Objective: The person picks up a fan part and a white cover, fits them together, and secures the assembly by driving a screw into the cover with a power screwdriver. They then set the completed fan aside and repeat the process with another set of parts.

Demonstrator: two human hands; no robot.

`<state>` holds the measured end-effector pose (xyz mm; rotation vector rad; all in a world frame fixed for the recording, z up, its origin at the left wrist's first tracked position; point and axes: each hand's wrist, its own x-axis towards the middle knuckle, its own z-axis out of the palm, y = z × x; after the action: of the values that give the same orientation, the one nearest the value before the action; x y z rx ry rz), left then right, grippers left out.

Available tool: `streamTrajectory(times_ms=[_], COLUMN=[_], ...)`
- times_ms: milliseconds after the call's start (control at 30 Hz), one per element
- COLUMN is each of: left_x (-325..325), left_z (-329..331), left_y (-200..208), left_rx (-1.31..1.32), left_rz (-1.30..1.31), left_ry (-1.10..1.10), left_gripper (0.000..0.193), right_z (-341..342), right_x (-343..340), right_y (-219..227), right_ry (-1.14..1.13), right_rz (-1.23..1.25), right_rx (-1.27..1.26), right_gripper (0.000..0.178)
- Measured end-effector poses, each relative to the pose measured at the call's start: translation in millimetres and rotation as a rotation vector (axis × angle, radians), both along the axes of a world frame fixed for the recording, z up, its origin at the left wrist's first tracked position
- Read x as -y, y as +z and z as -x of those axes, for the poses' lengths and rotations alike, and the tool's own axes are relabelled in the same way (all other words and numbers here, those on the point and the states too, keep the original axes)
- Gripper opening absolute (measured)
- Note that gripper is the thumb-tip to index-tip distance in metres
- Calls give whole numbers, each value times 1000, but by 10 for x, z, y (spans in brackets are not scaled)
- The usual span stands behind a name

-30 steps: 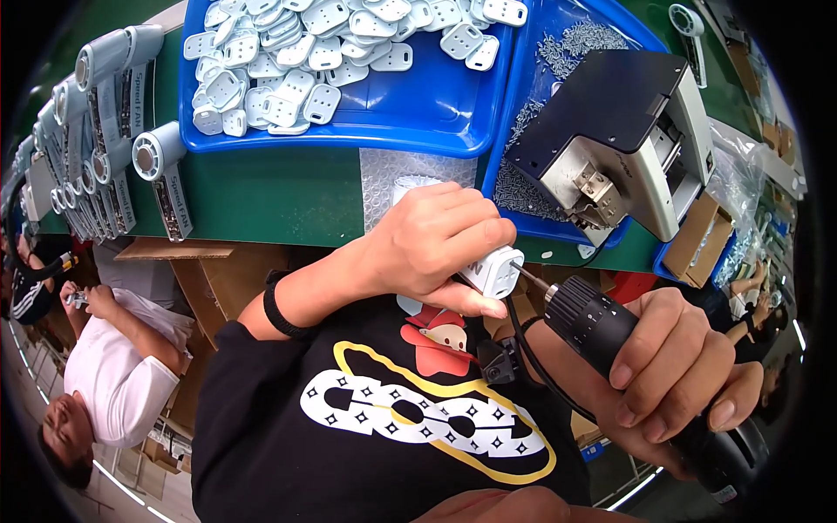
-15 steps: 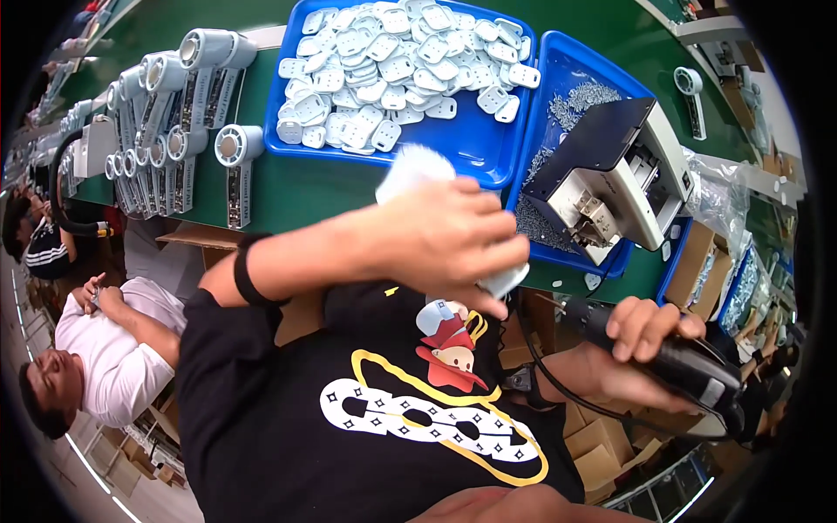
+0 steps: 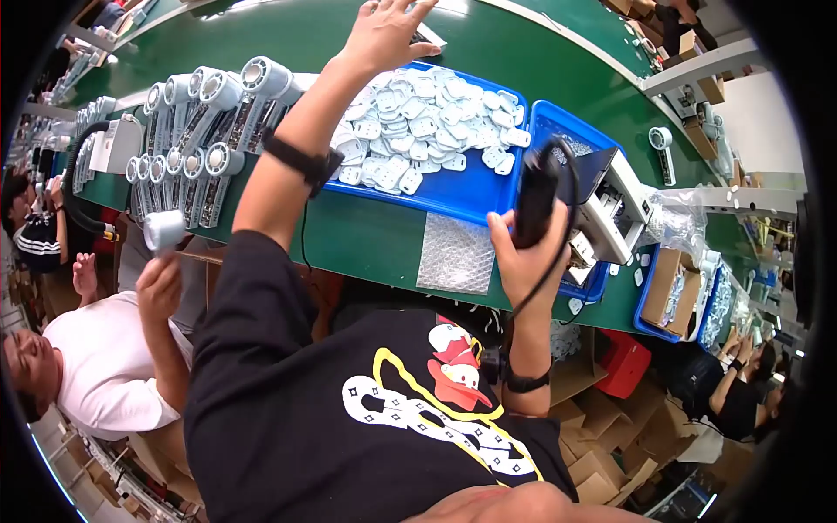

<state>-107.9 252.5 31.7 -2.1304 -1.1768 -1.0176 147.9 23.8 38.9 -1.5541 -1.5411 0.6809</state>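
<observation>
My left hand (image 3: 384,37) reaches past the far side of a blue tray (image 3: 475,196), fingers spread and holding nothing I can see. Close by its fingertips lies a white piece with dark parts inside (image 3: 427,37), partly hidden by the hand. White plastic cover plates (image 3: 418,122) are heaped in the tray. A black corded power screwdriver (image 3: 535,196) is gripped in my right hand (image 3: 532,257), roughly upright near the tray's right corner. Just to its right stands a black-and-white screw feeder (image 3: 610,209), set in a second blue tray (image 3: 545,109) with loose screws.
Handheld fans with exposed circuit boards (image 3: 205,96) stand crowded at the left. Bubble wrap (image 3: 455,253) lies at the table's near edge. A co-worker at the left holds a white fan part (image 3: 164,230). Cardboard boxes (image 3: 602,436) sit below at the right.
My left hand has gone from in front of my chest to beyond the tray, and the white piece it held is out of its grip. My right hand has raised the screwdriver up and leftward.
</observation>
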Motion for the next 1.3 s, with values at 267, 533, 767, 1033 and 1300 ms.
streamTrajectory(times_ms=[267, 533, 767, 1033, 1300], left_x=[2354, 3251, 3184, 2683, 2379], left_z=[167, 839, 850, -543, -1317], left_y=[-4, -886, -667, -357, -594], left_rx=[630, 242, 297, 1195, 759], left_rz=[553, 572, 273, 986, 954], left_ry=[-26, 604, 263, -715, -958], left_gripper=[47, 51, 64, 69, 47], right_z=[544, 612, 290, -78, -272], right_x=[-1269, -995, -767, 395, 681], right_y=[-390, -563, -309, 200, -123], right_ry=[158, 219, 34, 116, -74], right_rz=[78, 54, -69, 161, 134], right_rx=[696, 684, 340, -628, -257], right_gripper=[54, 48, 49, 44, 48])
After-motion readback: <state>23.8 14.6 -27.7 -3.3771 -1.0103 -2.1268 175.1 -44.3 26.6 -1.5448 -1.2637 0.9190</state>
